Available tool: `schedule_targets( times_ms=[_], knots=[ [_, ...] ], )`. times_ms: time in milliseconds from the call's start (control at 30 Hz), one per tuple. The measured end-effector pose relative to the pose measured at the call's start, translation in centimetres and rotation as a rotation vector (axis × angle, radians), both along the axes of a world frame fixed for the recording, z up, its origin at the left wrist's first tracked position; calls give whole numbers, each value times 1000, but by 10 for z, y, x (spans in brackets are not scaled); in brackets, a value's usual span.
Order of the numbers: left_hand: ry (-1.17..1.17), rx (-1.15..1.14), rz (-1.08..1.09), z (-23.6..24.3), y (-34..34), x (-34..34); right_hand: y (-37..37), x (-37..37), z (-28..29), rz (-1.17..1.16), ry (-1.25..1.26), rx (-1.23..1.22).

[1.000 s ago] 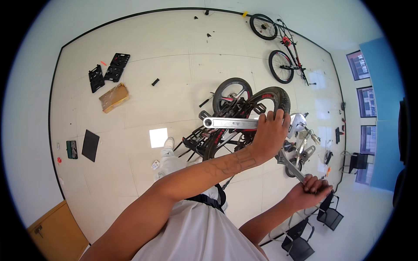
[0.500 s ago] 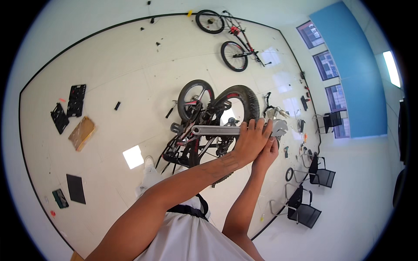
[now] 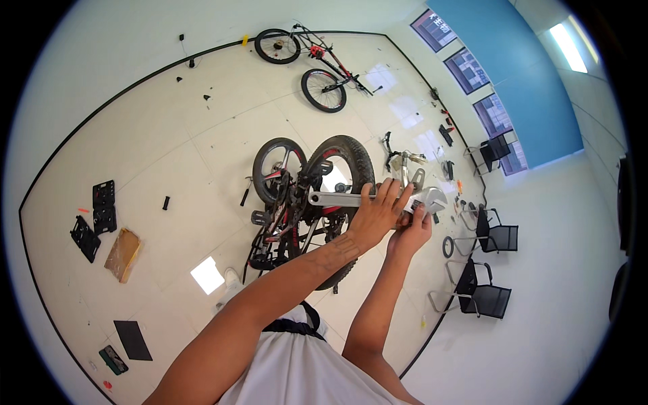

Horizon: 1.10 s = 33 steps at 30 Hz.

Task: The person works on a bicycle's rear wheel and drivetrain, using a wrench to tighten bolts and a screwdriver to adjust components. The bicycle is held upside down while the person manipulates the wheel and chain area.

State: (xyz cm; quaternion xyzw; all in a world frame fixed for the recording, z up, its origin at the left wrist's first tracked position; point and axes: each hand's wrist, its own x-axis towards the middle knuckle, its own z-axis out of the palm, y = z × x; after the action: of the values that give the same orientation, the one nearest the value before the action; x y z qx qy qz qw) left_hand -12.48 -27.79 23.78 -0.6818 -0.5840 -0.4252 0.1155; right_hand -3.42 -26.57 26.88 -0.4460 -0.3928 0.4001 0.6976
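A large silver adjustable wrench (image 3: 335, 199) is held level in front of me, its jaw end to the right. My left hand (image 3: 379, 214) is closed round the handle close to the head. Just below the jaws, my right hand (image 3: 412, 236) grips the head, with its thumb near the adjusting part; the fingers behind it are partly hidden. Beneath the wrench, a black and red bicycle (image 3: 290, 209) lies on the floor with its wheels uppermost and near me. A thick-tyred wheel (image 3: 364, 162) stands behind the handle.
Another bicycle (image 3: 324, 88) lies by the far wall. Black mesh chairs (image 3: 487, 297) line the right wall, near a small black ring (image 3: 448, 247). Loose metal parts (image 3: 405, 162) are beyond my hands. At left are open tool cases (image 3: 104, 206), a brown package (image 3: 123, 255) and a black mat (image 3: 133, 339).
My view has turned, so the room's contents sit differently in it. The wrench stays in both hands; my right hand now shows more clearly beneath its jaws.
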Motion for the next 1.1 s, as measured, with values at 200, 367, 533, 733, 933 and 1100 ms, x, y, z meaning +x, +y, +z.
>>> schedule_targets(
  times_ms=[200,367,533,733,933,1100],
  knots=[
    [61,-34,-14,2,6,0,-5,26,30,-339,100,86],
    [-23,126,-229,-3,0,-4,-20,33,65,-639,230,121],
    [-34,83,-359,3,3,5,-24,42,74,-637,436,175],
    [-54,-48,-327,5,7,13,-41,41,67,-428,637,155],
    [-179,-16,-406,4,10,6,-59,29,96,-474,363,306],
    [-219,-46,-414,1,11,0,-86,51,173,-599,212,666]
  ],
)
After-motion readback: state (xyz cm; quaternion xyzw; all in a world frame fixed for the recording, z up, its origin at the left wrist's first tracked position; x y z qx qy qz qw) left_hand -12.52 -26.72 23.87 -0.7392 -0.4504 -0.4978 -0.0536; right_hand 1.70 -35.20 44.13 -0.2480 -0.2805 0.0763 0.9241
